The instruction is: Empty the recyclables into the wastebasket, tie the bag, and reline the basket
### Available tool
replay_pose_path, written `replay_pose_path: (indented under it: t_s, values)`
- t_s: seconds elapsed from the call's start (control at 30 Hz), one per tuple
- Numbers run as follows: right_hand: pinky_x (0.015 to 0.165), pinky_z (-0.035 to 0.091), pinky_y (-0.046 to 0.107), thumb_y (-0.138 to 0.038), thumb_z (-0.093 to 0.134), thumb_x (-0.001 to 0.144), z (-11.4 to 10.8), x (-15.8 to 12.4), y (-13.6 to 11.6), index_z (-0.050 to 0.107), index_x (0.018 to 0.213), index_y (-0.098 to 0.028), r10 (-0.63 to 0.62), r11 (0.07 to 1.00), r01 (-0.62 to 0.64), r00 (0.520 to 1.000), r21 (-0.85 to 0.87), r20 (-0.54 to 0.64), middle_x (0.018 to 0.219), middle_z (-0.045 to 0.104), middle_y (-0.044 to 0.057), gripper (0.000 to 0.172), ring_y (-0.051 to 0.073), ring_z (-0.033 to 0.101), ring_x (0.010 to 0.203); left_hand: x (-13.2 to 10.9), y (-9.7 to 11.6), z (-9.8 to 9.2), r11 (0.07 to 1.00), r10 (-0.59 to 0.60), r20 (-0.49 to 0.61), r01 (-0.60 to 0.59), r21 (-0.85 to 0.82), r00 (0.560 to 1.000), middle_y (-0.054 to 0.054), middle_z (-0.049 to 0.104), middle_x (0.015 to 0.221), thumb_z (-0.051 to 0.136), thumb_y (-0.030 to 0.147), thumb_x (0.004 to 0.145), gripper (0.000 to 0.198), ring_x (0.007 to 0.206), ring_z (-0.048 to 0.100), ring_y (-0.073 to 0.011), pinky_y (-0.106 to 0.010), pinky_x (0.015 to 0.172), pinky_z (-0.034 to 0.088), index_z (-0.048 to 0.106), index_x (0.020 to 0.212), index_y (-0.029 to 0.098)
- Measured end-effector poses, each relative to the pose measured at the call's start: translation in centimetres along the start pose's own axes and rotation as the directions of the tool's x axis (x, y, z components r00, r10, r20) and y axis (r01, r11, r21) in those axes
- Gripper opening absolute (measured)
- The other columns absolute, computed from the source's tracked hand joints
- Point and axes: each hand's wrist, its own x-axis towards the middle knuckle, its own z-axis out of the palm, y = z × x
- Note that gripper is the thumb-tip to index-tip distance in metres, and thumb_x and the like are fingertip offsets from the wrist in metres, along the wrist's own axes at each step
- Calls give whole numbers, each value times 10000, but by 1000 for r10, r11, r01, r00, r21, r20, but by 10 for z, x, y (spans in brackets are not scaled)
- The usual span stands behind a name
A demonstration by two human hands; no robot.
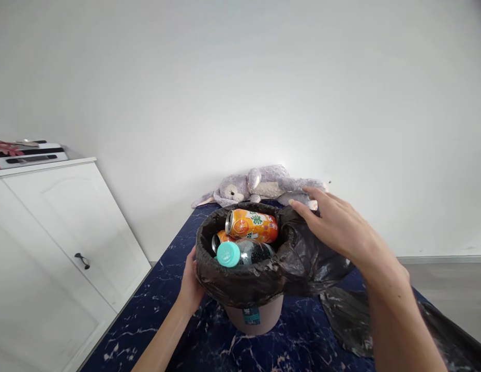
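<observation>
A small light-coloured trash bin (259, 316) stands upright, with a black garbage bag (240, 284) folded down over its rim. Inside lie two orange soda cans (256, 226) and a clear plastic bottle (251, 252) with a turquoise cap. My left hand (192, 281) is closed around the bin's left side, over the bag; its fingertips are hidden behind it. Over the bunched part of the bag at the right is my right hand (333, 219), fingers stretched and thumb apart. Whether its far fingers touch the plastic is hidden.
A grey plush rabbit (264, 186) lies against the wall behind the bin. The table (159, 315) has a dark blue marbled top. More black plastic (349, 320) spreads beneath my right forearm. A white cabinet (70, 227) stands at the left, with items on top.
</observation>
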Motion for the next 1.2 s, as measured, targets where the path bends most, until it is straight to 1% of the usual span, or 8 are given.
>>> replay_pose_path:
  t_s: [0.07, 0.2, 0.37, 0.57, 0.7, 1.07, 1.13, 1.2]
  values:
    - [986, 519, 594, -690, 402, 1030, 3, 1, 6, 607, 1476, -207, 40, 999, -40, 993, 1, 114, 1222, 763, 184, 689, 428, 696, 1193, -2, 21, 10, 1000, 5, -33, -4, 26, 999, -32, 845, 923, 820, 555, 772, 347, 941, 793, -316, -371, 818, 622, 780, 923, 246]
    - [929, 531, 580, -700, 425, 1013, 0, 1, 0, 640, 1437, -234, 68, 996, -78, 968, 31, 240, 1236, 762, 178, 665, 447, 697, 1176, -7, 69, 42, 986, -46, 114, 27, 166, 992, -51, 818, 823, 797, 594, 749, 391, 912, 773, -330, -369, 783, 596, 751, 808, 209]
    - [944, 530, 510, -586, 548, 950, -7, 4, -14, 659, 1340, -204, 26, 971, -66, 984, 230, 174, 1077, 764, 137, 557, 367, 712, 1079, -13, 108, 76, 892, 130, 238, -218, 395, 963, -40, 799, 941, 897, 453, 707, 385, 923, 726, -249, -282, 779, 554, 755, 942, 182]
    - [938, 511, 455, -397, 616, 877, -7, 8, -26, 634, 1329, -227, -7, 870, 30, 999, 492, -49, 958, 657, 40, 484, 251, 678, 939, -29, 123, 94, 844, 346, 187, -392, 365, 919, 66, 635, 789, 972, 320, 620, 480, 662, 596, -108, -184, 580, 453, 555, 836, 219]
    - [901, 505, 409, -364, 658, 868, -10, 10, -31, 669, 1262, -233, 36, 792, 50, 991, 609, -128, 914, 607, 18, 416, 209, 624, 881, -38, 136, 109, 823, 460, 204, -501, 267, 864, 76, 568, 786, 951, 241, 626, 460, 644, 586, -96, -180, 579, 466, 574, 891, 230]
    - [620, 392, 274, -320, 868, 725, -24, 11, -20, 610, 1006, -257, 490, 405, -35, 852, 913, -185, 755, 319, -75, 387, 117, 376, 642, -41, 148, 119, 698, 710, 22, -708, 104, 703, 45, 439, 830, 874, 146, 752, 329, 688, 459, -106, -208, 586, 450, 576, 837, 254]
    - [692, 462, 307, -332, 862, 754, -31, 8, -23, 613, 991, -266, 517, 458, -28, 821, 889, -241, 760, 353, -65, 350, 137, 440, 679, -39, 153, 115, 731, 668, 52, -668, 143, 742, 47, 475, 837, 901, 175, 722, 353, 665, 469, -109, -218, 557, 455, 595, 872, 266]
    - [841, 522, 375, -404, 819, 834, -39, 2, -26, 642, 1073, -283, 477, 640, -29, 798, 768, -368, 843, 496, -25, 322, 185, 565, 818, -36, 159, 109, 763, 603, 79, -603, 233, 794, 40, 584, 950, 943, 246, 677, 433, 690, 548, -122, -228, 558, 493, 631, 974, 289]
